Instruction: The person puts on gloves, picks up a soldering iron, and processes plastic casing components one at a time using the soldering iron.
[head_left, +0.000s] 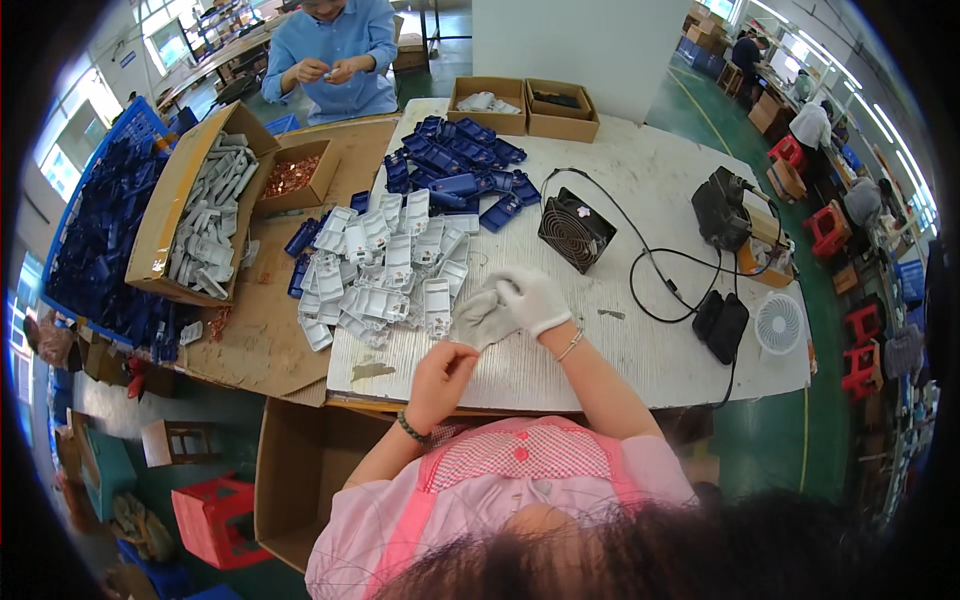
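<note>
"While your hands are out over the table (640,350), what do your fingers have?"

"A loose grey-white glove (482,320), drawn out between my two hands. My bare left hand (438,382) pinches its near edge, thumb against fingertips. My right hand (538,303), inside a white glove of its own, grips the cloth at the far right, thumb and fingers pressed together on it."

"Does it rest on anything?"

"I cannot tell whether its underside touches the table."

"And round about your fingers?"

"Just beyond them, to the left, lies a heap of white casings (388,255); farther past that are blue casings (455,165). Beyond my right fingers stands a black fan (577,230). Well to their right are a black cabled block (720,325) and a round white fan (778,322). Well off to their left, a tilted cardboard box (178,195) holds more white pieces (215,215)."
</note>
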